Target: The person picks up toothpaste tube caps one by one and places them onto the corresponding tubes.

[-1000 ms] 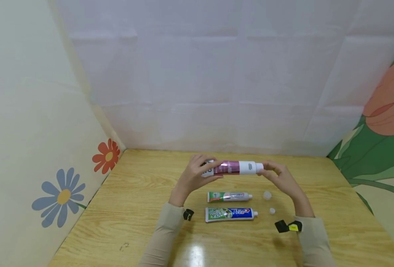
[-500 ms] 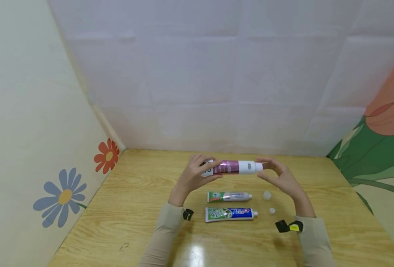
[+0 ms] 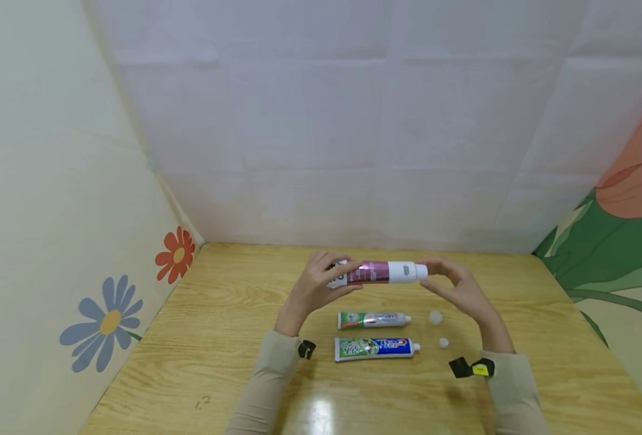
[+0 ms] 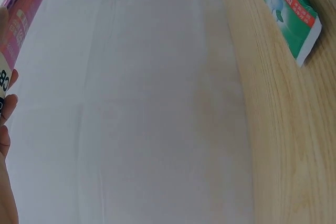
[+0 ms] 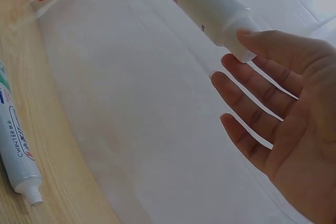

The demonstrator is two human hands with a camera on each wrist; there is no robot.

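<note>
A pink and white toothpaste tube [image 3: 374,272] is held level above the table, its white cap [image 3: 421,272] pointing right. My left hand [image 3: 321,281] grips the tube's tail end, with fingers across its top and thumb below. Thumb and fingers of my right hand [image 3: 459,290] pinch the cap; in the right wrist view the thumb lies on the cap [image 5: 242,45] and the other fingers spread behind and below it. Beneath lie a green and silver toothpaste tube [image 3: 374,320] and a green and blue toothpaste tube [image 3: 375,348], both with bare nozzles facing right.
Two loose white caps, a larger cap [image 3: 435,318] and a smaller cap [image 3: 444,343], sit right of the lying tubes. The wooden table [image 3: 234,374] meets a white cloth backdrop [image 3: 310,151] at the back. Flower-painted panels stand at both sides.
The right hand's thumb and fingers have shifted slightly round the cap. The left hand and the tube have hardly moved; the lying tubes and loose caps stay put.
</note>
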